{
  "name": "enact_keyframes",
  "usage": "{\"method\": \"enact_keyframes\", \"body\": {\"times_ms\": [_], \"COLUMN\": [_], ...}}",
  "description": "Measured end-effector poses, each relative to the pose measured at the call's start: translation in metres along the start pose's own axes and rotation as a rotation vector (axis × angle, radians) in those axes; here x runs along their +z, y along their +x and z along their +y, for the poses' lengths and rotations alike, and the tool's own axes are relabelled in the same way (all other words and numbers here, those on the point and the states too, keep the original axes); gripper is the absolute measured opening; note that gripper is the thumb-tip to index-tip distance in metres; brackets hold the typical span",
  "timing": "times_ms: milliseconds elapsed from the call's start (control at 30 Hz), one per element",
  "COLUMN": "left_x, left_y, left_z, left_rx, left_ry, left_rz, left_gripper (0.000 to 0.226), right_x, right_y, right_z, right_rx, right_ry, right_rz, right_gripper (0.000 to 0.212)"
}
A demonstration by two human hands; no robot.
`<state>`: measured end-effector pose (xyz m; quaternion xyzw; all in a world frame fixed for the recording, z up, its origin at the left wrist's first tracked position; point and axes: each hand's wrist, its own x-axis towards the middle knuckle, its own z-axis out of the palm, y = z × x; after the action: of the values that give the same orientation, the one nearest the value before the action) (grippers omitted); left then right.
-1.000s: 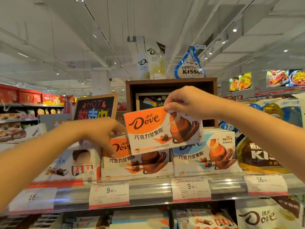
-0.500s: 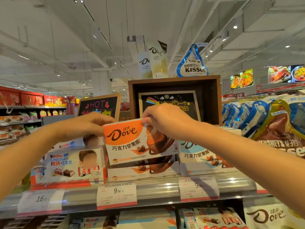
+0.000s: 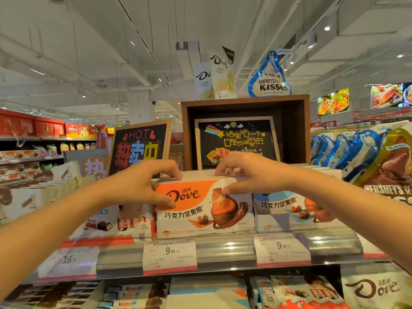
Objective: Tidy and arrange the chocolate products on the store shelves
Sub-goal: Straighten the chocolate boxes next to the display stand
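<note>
On shelf edge (image 3: 225,248), both hands grip orange Dove box (image 3: 200,210).

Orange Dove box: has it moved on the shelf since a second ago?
Yes. The orange Dove box, then held up right of the 9.90 price tag, now sits lower and leftward, directly above it.

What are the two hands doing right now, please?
Left hand: grips the orange Dove box at its left end.
Right hand: grips the same box at its top edge.
</note>
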<state>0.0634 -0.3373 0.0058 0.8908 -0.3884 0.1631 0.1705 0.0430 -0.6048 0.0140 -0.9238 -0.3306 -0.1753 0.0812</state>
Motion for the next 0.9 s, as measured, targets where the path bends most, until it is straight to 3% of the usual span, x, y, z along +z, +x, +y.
{"method": "enact_keyframes", "body": {"times_ms": [167,533,767,900], "left_x": [0.006,0.002,-0.003,-0.002], "left_y": [0.001,0.001,0.005,0.002], "left_z": [0.004,-0.004,-0.011,-0.013], "left_rx": [-0.028,0.0,0.047,0.03], "left_ry": [0.193,0.028,-0.051,0.032], "left_rz": [-0.07,-0.071,-0.145,-0.134], "left_gripper": [0.079,0.069,0.072,0.078], "right_x": [0.003,-0.002,0.0,0.006], "right_y": [-0.002,-0.007,-0.01,-0.013], "right_z": [0.008,-0.004,-0.013,-0.016], "right_rx": [0.103,0.107,0.143,0.193], "right_ry": [-0.049,-0.076,-0.111,-0.141], "right_rz": [-0.133,-0.007,0.04,0.026], "right_gripper": [0.074,0.053,0.053,0.059]}}
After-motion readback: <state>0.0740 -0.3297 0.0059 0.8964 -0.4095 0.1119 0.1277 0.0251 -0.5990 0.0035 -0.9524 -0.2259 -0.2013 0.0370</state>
